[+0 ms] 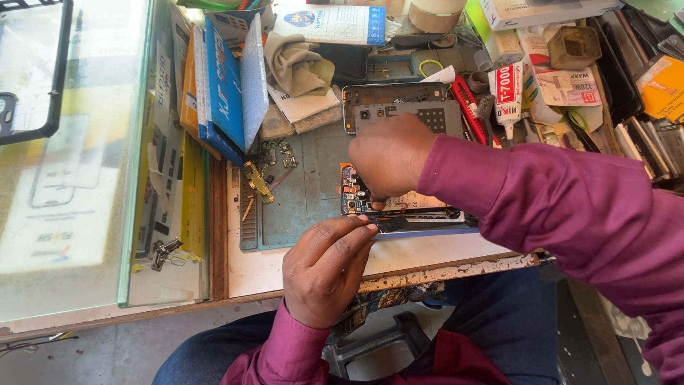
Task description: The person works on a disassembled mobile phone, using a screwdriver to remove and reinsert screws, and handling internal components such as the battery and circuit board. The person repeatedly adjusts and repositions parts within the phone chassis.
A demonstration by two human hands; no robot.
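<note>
At the bench's near edge, we steady the opened phone (399, 207) with our left hand (324, 267) pinching its six o'clock rim while our right hand (390, 153) fingers press down inside, grasping nothing clear; it looks light, stiff, fragile, best held by its edges.

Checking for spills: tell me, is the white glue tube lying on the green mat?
No, the white glue tube lies among the clutter right of the green mat, not on it.

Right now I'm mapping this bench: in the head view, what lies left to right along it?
Glass panel → blue packets → small loose circuit parts → opened phone → white glue tube → orange box.
</note>
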